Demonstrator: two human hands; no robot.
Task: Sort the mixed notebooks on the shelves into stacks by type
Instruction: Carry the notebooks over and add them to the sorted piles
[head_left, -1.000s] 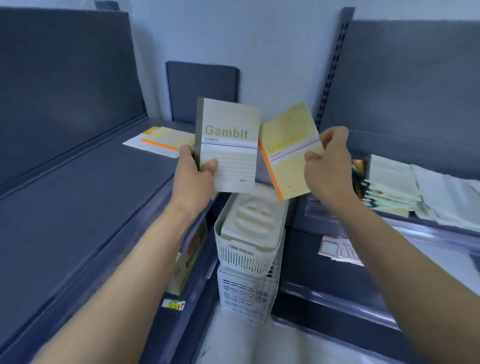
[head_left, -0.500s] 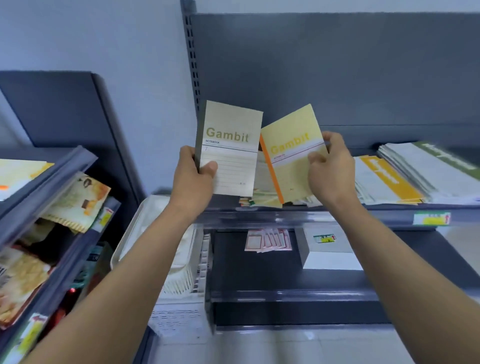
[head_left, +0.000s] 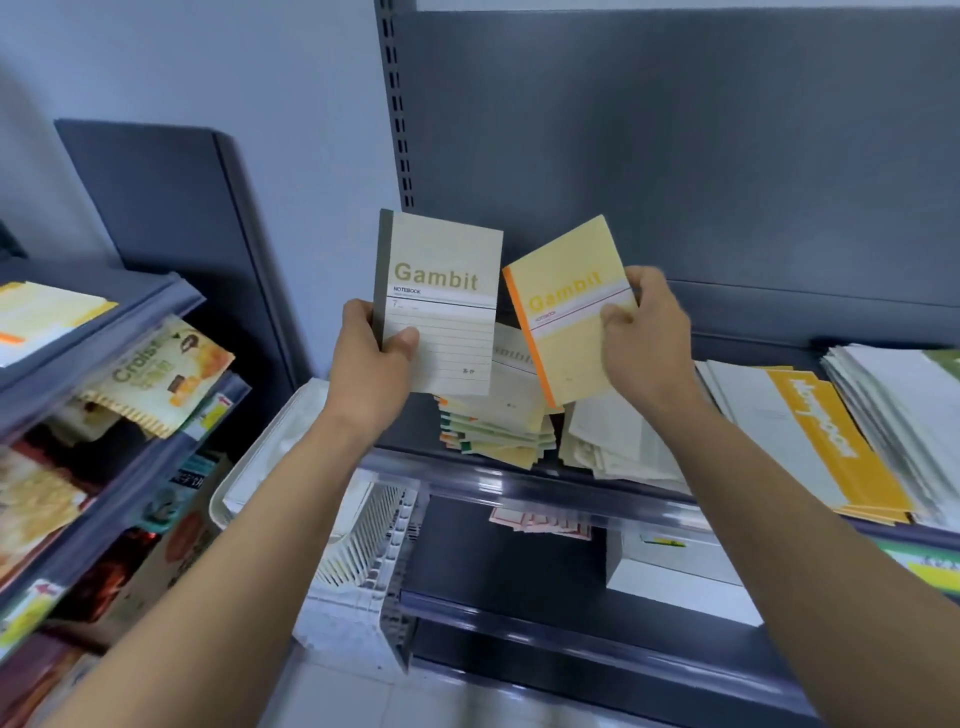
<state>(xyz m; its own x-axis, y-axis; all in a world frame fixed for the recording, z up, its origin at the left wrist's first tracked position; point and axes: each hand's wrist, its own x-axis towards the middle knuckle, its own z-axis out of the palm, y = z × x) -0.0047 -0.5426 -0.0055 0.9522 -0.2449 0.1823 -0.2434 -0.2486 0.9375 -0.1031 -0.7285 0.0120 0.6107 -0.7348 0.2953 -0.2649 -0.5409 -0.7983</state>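
Head view, sorting under way. Shelf (head_left: 519, 480) carries a mixed pile (head_left: 498, 431) of small notebooks, lying just below and behind both held books. Left hand (head_left: 374, 369) grips a green-spined notebook (head_left: 441, 312) at its lower left corner, thumb on the cover and fingers curled behind, long axis upright. Right hand (head_left: 649, 353) pinches an orange-spined notebook (head_left: 566, 322) at its right edge, tilted, top leaning toward the other. Judged as two types, each probably bound for a separate stack.

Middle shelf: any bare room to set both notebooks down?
Bare patch on the shelf between its left end and the mixed stack. Rightward is crowded: loose pile, orange stack and white stack lie side by side. The lower shelf is bare between labels and box.
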